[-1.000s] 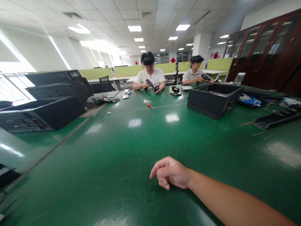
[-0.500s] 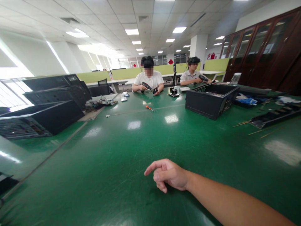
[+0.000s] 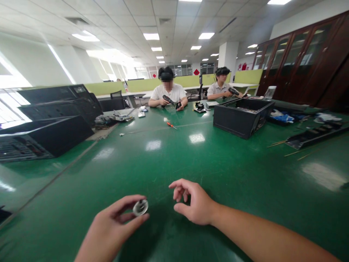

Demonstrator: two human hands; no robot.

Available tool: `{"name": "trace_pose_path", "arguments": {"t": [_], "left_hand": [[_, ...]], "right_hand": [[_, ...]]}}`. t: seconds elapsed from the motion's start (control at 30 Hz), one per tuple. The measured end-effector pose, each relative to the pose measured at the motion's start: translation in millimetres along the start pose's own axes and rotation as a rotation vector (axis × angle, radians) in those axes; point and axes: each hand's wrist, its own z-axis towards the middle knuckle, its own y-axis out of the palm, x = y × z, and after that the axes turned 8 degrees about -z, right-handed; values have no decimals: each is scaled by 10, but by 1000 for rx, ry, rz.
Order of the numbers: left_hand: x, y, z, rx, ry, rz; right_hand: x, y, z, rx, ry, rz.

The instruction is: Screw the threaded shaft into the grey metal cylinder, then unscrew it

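Observation:
My left hand [image 3: 111, 227] is raised at the bottom of the view and pinches a small round silver part [image 3: 140, 207] between thumb and fingers. Just right of it, my right hand [image 3: 194, 204] hovers over the green table [image 3: 231, 171] with curled, parted fingers, holding nothing, a short gap from the part.
Stacked black computer cases [image 3: 46, 120] line the left side. An open black case [image 3: 241, 116] stands at the right, with a flat black panel [image 3: 313, 135] beyond. An orange screwdriver [image 3: 171, 125] lies mid-table. Two people [image 3: 168, 92] sit at the far end holding power drivers.
My left hand has come into view from the bottom holding the small round part. My right hand has opened its fingers and turned toward it.

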Motion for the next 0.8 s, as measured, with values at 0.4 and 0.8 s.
{"name": "trace_pose_path", "arguments": {"t": [0.4, 0.8], "left_hand": [[-243, 586, 331, -88, 304, 107], [-144, 695, 322, -165, 476, 27]], "right_hand": [[14, -74, -1, 128, -62, -469], [-24, -57, -33, 121, -64, -480]]}}
